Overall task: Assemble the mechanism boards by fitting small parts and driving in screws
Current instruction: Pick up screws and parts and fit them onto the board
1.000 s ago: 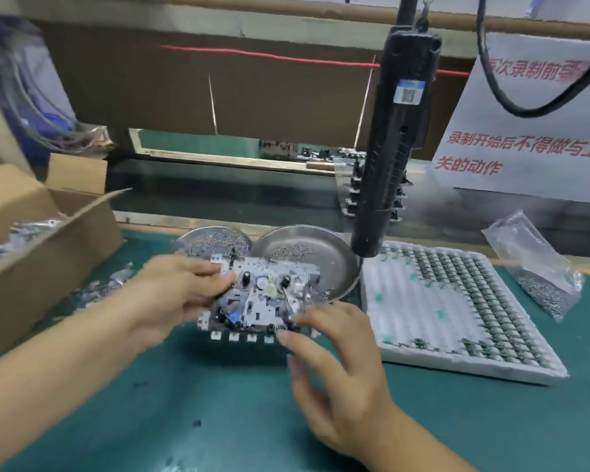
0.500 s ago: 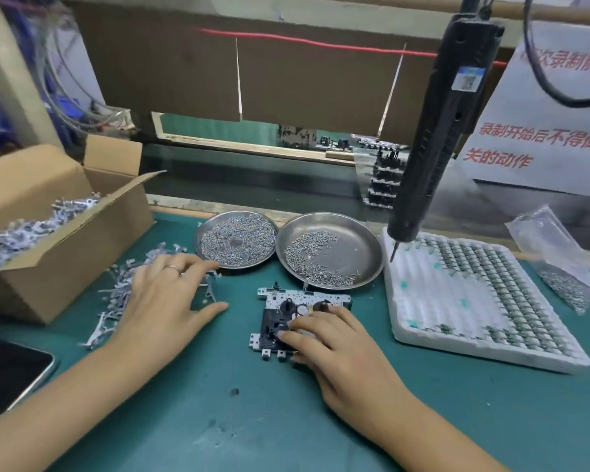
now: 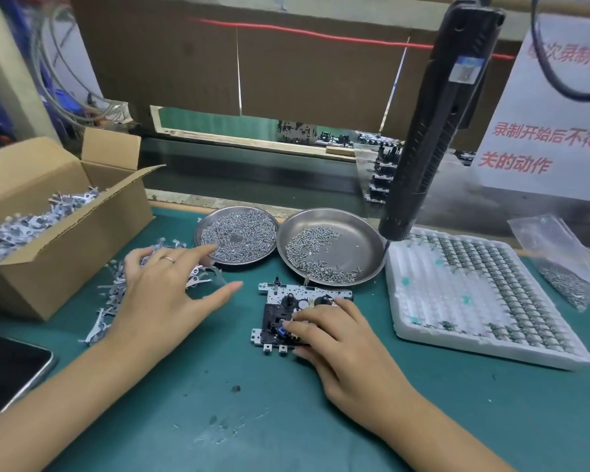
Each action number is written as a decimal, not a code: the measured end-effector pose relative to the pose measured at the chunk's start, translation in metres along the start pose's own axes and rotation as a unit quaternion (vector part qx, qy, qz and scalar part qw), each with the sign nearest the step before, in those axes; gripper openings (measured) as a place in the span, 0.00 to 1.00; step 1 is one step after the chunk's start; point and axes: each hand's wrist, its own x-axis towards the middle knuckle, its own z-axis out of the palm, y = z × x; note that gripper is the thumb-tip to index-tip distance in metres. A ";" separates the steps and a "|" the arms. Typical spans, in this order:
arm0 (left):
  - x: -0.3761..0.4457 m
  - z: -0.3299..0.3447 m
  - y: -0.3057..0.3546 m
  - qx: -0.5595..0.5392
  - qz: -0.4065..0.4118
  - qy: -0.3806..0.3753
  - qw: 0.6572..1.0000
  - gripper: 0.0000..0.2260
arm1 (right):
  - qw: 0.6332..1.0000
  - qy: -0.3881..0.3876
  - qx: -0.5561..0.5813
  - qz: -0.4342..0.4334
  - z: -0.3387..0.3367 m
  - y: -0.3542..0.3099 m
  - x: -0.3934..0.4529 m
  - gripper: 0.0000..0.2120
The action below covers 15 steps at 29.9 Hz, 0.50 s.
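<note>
The board [image 3: 288,316] lies flat on the green desk [image 3: 286,420] at the centre of the frame, just below the two steel dishes. The right hand [image 3: 338,338] rests on its lower right part, fingers curled down over it and pinning it in place. The left hand [image 3: 160,294] is spread open, fingers apart, over the loose heap of small metal parts [image 3: 116,294] at centre left, holding nothing that I can see.

This looks like the fitting step: a small part is being chosen to go on the board. Next would be pinching one piece out of the tangle (they hook together, by the look of them) and carrying it across.

Counted: one board, two dishes of screws [image 3: 235,235] [image 3: 331,247], one cardboard box [image 3: 48,226] at left, one white tray [image 3: 474,294] at right, one hanging screwdriver [image 3: 433,131] at upper right, one plastic bag [image 3: 566,260].
</note>
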 end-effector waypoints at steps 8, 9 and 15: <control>-0.007 0.013 0.068 -0.022 0.213 0.124 0.969 0.19 | 0.891 0.103 0.362 0.256 -0.020 -0.006 0.008 0.08; -0.006 0.016 0.073 -0.019 0.222 0.133 0.966 0.17 | 0.880 0.095 0.380 0.269 -0.021 -0.005 0.009 0.06; -0.010 0.030 0.077 -0.087 0.189 0.079 0.975 0.20 | 0.880 0.077 0.363 0.296 -0.026 0.004 0.012 0.10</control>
